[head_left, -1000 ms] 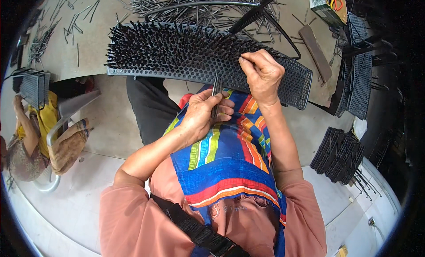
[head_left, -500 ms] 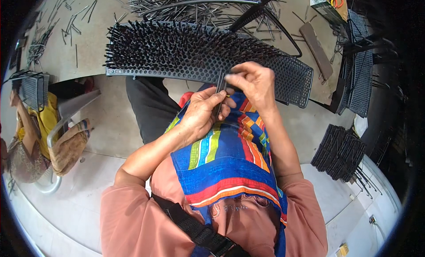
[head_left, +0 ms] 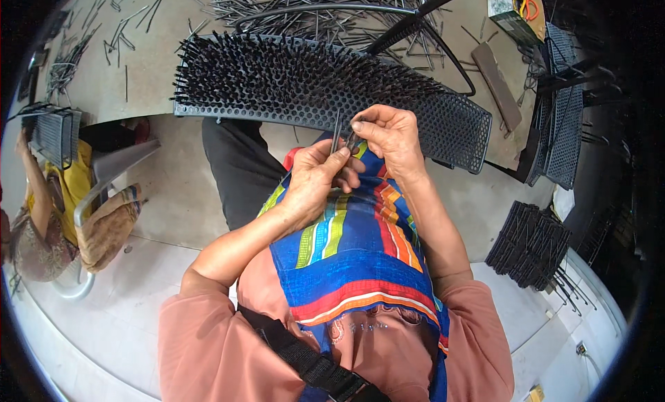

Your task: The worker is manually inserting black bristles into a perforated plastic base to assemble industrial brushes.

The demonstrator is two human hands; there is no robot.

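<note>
My left hand (head_left: 313,175) is closed round a few thin dark rods (head_left: 337,130), which stick up between thumb and fingers. Close beside it, my right hand (head_left: 392,140) pinches the end of a thin dark rod between thumb and forefinger; the lower part of this rod is hard to make out. Both hands are above my striped apron (head_left: 346,229), at the near edge of a dark perforated rack (head_left: 460,130). Many short dark rods (head_left: 277,73) stand packed upright in its holes on the left and middle. Bare holes show along the near edge and at the right end.
Loose dark rods (head_left: 305,14) are heaped on the table (head_left: 156,73) behind the rack. A curved metal bar (head_left: 325,9) arches over the heap. At right are a brown strip (head_left: 497,87), orange-handled scissors (head_left: 530,9) and a bundle of dark hooked rods (head_left: 530,244). Another person (head_left: 52,215) sits at left.
My right hand has shifted slightly left, its thumb and forefinger now pinched on a thin rod. The rods in my left hand have spread apart. The whole view has shifted a little.
</note>
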